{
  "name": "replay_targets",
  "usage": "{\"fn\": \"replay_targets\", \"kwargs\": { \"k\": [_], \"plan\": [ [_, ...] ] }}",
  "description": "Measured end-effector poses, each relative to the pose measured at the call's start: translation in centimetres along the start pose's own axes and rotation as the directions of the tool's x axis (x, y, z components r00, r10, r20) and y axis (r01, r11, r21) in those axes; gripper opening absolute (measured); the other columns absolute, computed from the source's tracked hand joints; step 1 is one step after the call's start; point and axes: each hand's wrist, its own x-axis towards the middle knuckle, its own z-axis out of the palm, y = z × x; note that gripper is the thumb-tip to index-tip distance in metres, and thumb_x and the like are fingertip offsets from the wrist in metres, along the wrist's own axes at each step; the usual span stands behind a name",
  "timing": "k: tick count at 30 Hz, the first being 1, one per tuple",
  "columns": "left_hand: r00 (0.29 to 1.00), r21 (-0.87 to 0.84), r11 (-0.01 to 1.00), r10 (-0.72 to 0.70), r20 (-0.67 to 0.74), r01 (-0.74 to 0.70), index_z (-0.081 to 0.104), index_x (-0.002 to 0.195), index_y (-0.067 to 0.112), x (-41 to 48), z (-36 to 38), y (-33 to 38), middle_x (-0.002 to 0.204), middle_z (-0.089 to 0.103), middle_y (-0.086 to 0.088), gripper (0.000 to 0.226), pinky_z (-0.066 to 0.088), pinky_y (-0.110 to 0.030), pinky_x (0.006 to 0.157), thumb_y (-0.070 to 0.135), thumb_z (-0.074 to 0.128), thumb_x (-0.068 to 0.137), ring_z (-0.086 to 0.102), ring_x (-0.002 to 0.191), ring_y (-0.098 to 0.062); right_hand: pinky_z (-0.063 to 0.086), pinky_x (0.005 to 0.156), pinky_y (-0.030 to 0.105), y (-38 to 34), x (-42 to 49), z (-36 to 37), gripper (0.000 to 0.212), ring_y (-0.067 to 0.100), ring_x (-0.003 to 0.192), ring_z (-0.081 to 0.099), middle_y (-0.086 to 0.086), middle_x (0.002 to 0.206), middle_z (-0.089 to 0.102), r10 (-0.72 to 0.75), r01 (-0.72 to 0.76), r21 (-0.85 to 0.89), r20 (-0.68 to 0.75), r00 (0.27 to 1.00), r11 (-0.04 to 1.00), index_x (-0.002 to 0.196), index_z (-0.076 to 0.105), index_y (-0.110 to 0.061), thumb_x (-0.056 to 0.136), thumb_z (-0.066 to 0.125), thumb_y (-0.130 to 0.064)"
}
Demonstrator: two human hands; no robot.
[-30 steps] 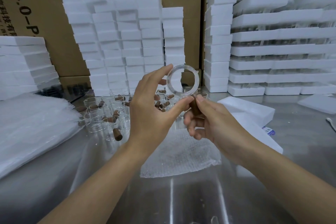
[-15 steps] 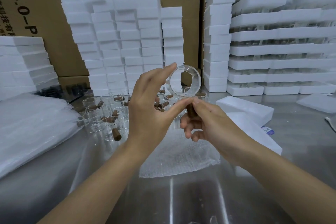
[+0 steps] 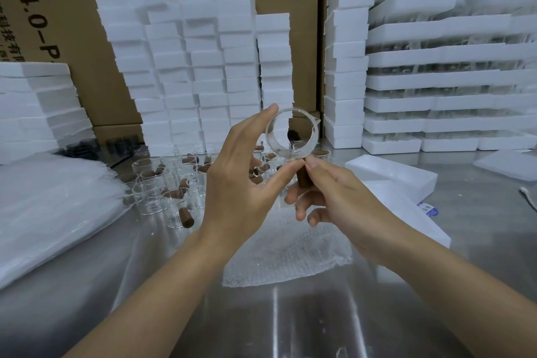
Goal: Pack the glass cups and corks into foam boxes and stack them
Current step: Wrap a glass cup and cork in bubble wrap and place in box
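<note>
The left hand (image 3: 241,183) holds a spouted glass cup (image 3: 292,134) raised above the steel table (image 3: 276,314), forefinger on the top of its rim, thumb beneath, other fingers loose. The right hand (image 3: 340,197) pinches a brown cork (image 3: 303,179) just below the cup, over the bubble wrap (image 3: 284,247).

Your one camera sits on your head, wide-angled, and looks forward and down across the steel table (image 3: 319,322). Your left hand (image 3: 241,180) and right hand (image 3: 337,195) meet close before it at mid-frame; the foam stacks (image 3: 200,73) and cardboard cartons (image 3: 69,17) stand well back, facing you.
</note>
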Motion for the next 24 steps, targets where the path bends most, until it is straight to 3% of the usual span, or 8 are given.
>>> {"fn": "replay_targets", "kwargs": {
  "k": [6, 9, 13, 15, 18, 21, 23, 24],
  "plan": [
    [0.985, 0.076, 0.984, -0.163, 0.063, 0.158, 0.042, 0.153, 0.044, -0.2, 0.2, -1.2, 0.123, 0.060, 0.025, 0.075, 0.050, -0.026, 0.094, 0.062, 0.075, 0.088, 0.058, 0.125, -0.007, 0.046, 0.052, 0.021, 0.3, 0.4, -0.5, 0.045, 0.014, 0.057, 0.060, 0.001, 0.065, 0.061, -0.108, 0.097, -0.063, -0.202, 0.973, 0.993, 0.083, 0.071, -0.015, 0.110, 0.052, -0.046],
    [0.968, 0.140, 0.979, -0.170, 0.183, 0.145, 0.031, 0.158, 0.056, -0.3, 0.1, -1.5, 0.119, 0.059, 0.027, 0.089, 0.045, -0.022, 0.093, 0.071, 0.075, 0.082, 0.055, 0.121, 0.002, 0.044, 0.052, 0.018, 0.2, 0.5, -1.1, 0.047, 0.014, 0.054, 0.059, 0.000, 0.058, 0.057, -0.223, 0.172, -0.188, -0.297, 0.929, 0.967, 0.077, 0.065, -0.009, 0.108, 0.056, -0.043],
    [0.961, 0.160, 0.979, -0.160, 0.223, 0.126, 0.038, 0.153, 0.059, -0.5, 0.3, -1.2, 0.112, 0.062, 0.024, 0.087, 0.050, -0.023, 0.088, 0.078, 0.077, 0.077, 0.059, 0.112, -0.001, 0.044, 0.054, 0.015, 0.2, 0.4, -1.5, 0.049, 0.011, 0.052, 0.057, -0.002, 0.054, 0.057, -0.333, 0.234, -0.303, -0.333, 0.882, 0.924, 0.070, 0.058, -0.014, 0.108, 0.055, -0.045],
    [0.956, 0.062, 0.974, -0.225, 0.189, 0.217, 0.042, 0.146, 0.062, -0.4, 0.4, -0.9, 0.111, 0.064, 0.025, 0.086, 0.060, -0.035, 0.085, 0.077, 0.082, 0.072, 0.063, 0.107, -0.002, 0.044, 0.053, 0.015, 0.1, 0.1, -1.4, 0.040, 0.016, 0.056, 0.059, 0.001, 0.063, 0.059, -0.349, 0.274, -0.259, -0.313, 0.883, 0.926, 0.076, 0.062, -0.028, 0.107, 0.054, -0.053],
    [0.915, -0.158, 0.908, -0.358, 0.186, 0.387, 0.045, 0.140, 0.065, -0.3, 0.3, -0.2, 0.118, 0.068, 0.027, 0.084, 0.065, -0.052, 0.074, 0.070, 0.090, 0.069, 0.069, 0.100, -0.008, 0.049, 0.058, 0.021, -0.1, -0.2, -1.0, 0.022, 0.022, 0.076, 0.066, -0.002, 0.093, 0.069, -0.410, 0.337, -0.278, -0.274, 0.870, 0.900, 0.103, 0.065, -0.049, 0.102, 0.048, -0.062],
    [0.883, -0.303, 0.833, -0.407, 0.234, 0.464, 0.046, 0.135, 0.055, 0.0, 0.5, 0.5, 0.124, 0.075, 0.021, 0.077, 0.061, -0.066, 0.081, 0.057, 0.093, 0.075, 0.073, 0.102, -0.025, 0.057, 0.078, 0.033, 0.2, -0.4, -0.9, 0.033, 0.017, 0.109, 0.065, -0.015, 0.131, 0.065, -0.495, 0.402, -0.369, -0.205, 0.844, 0.838, 0.134, 0.057, -0.046, 0.103, 0.048, -0.051],
    [0.858, -0.389, 0.767, -0.431, 0.278, 0.511, 0.048, 0.134, 0.047, 0.1, 0.7, 0.7, 0.124, 0.078, 0.013, 0.073, 0.060, -0.063, 0.091, 0.049, 0.092, 0.076, 0.076, 0.105, -0.028, 0.057, 0.087, 0.029, 0.5, -0.5, -1.0, 0.047, 0.016, 0.122, 0.060, -0.017, 0.142, 0.057, -0.512, 0.405, -0.414, -0.188, 0.839, 0.815, 0.146, 0.050, -0.041, 0.099, 0.053, -0.040],
    [0.845, -0.435, 0.725, -0.436, 0.310, 0.534, 0.049, 0.135, 0.043, 0.1, 0.8, 0.6, 0.123, 0.079, 0.009, 0.072, 0.062, -0.052, 0.091, 0.045, 0.091, 0.076, 0.076, 0.109, -0.024, 0.055, 0.089, 0.024, 0.6, -0.4, -1.1, 0.053, 0.015, 0.124, 0.058, -0.019, 0.143, 0.055, -0.514, 0.401, -0.434, -0.182, 0.838, 0.807, 0.149, 0.048, -0.039, 0.097, 0.055, -0.032]
  ]
}}
